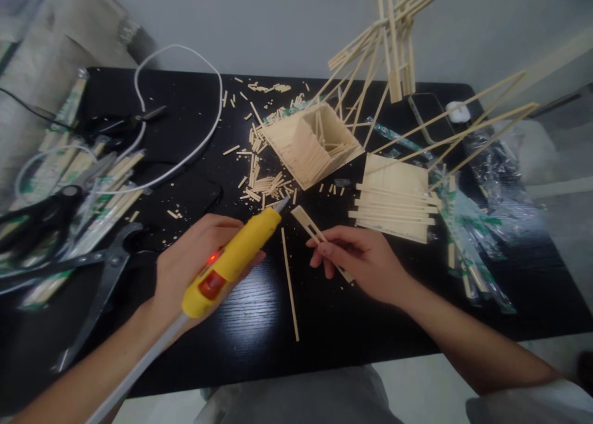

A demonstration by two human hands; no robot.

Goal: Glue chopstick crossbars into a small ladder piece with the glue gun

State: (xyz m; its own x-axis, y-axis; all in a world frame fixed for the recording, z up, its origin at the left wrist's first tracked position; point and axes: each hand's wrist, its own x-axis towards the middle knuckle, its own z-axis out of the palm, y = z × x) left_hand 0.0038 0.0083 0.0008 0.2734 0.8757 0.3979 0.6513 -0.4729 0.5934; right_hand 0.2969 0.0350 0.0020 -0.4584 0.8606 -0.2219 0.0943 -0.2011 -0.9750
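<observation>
My left hand (pixel 199 251) is wrapped round a yellow hot glue gun (pixel 236 254), whose small red light glows. Its nozzle points up and right, close to the end of a little wooden stick frame (pixel 303 217). That frame, made of narrow sticks side by side with a gap, is pinched between the thumb and fingers of my right hand (pixel 361 257). Between my hands a single wooden stick (pixel 290 285) lies on the black table (pixel 259 362). Beyond them stands a wooden stick model (pixel 301 146) with a hollow box-like body.
At left lie black-handled scissors (pixel 50 207), metal pliers (pixel 111 263) and wrapped stick bundles (pixel 111 195). Cut stick pieces (pixel 266 186) litter the middle. A flat stick panel (pixel 396 195), tall stick frames (pixel 393 34), plastic wrappers (pixel 472 245) and a phone (pixel 430 118) occupy the right.
</observation>
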